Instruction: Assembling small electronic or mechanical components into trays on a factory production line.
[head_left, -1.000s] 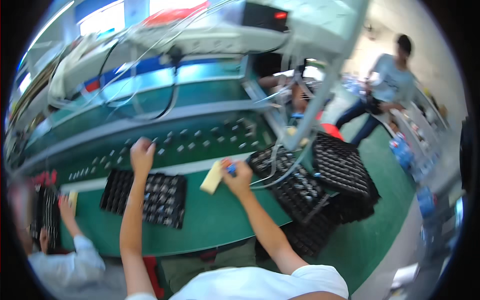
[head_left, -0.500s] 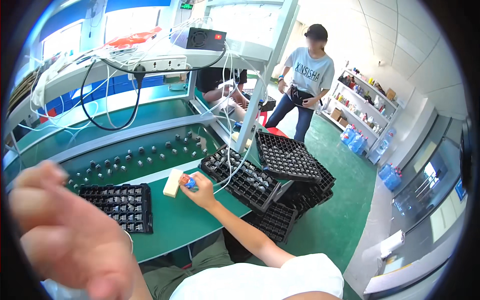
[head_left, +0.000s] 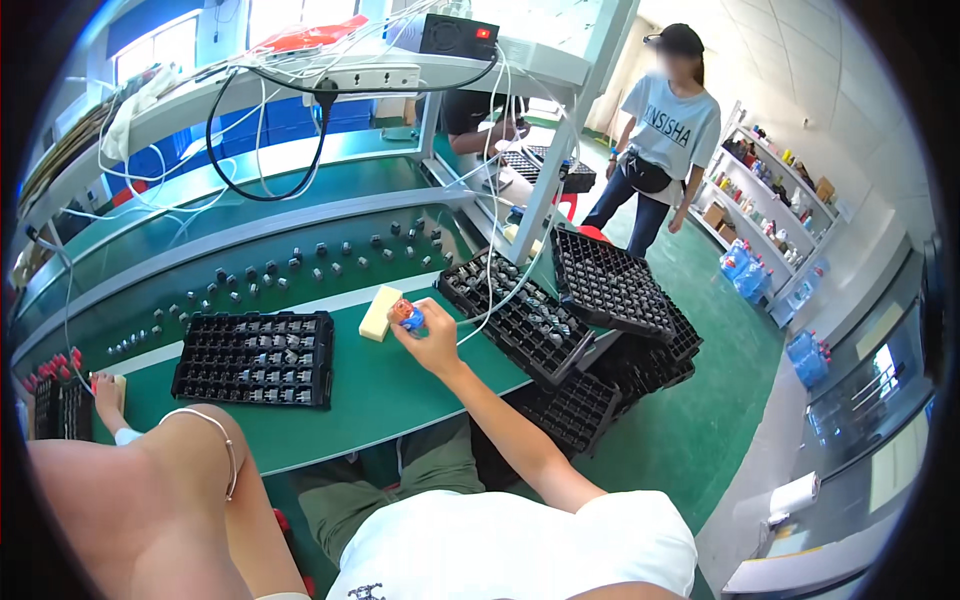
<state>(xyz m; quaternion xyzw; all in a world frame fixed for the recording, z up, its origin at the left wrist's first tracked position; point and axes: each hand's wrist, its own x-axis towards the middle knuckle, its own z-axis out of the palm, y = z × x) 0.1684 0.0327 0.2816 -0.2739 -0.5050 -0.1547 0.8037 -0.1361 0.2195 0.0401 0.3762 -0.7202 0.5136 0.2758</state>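
My right hand (head_left: 432,338) is closed around a small orange-and-blue object (head_left: 408,316), whose kind I cannot make out. It is held over the green table, beside a pale yellow block (head_left: 380,312) like a sponge. Large and close at the lower left, my left hand (head_left: 130,500) is bent back at the wrist, with a bracelet (head_left: 232,455) below it. Its fingers do not show. A black compartment tray (head_left: 255,360) partly filled with small metal parts lies on the table beyond the left arm.
Small metal parts (head_left: 320,272) stand in rows behind the tray. Black trays (head_left: 515,315) are stacked to the right, with white cables hanging over them. At the far left, another person's hand (head_left: 108,393) is near red-topped items. Another person (head_left: 670,130) stands beyond the table.
My left hand has swung down and back toward me from its raised, spread pose. The view has shifted left. My right hand still holds the orange-and-blue object by the yellow block.
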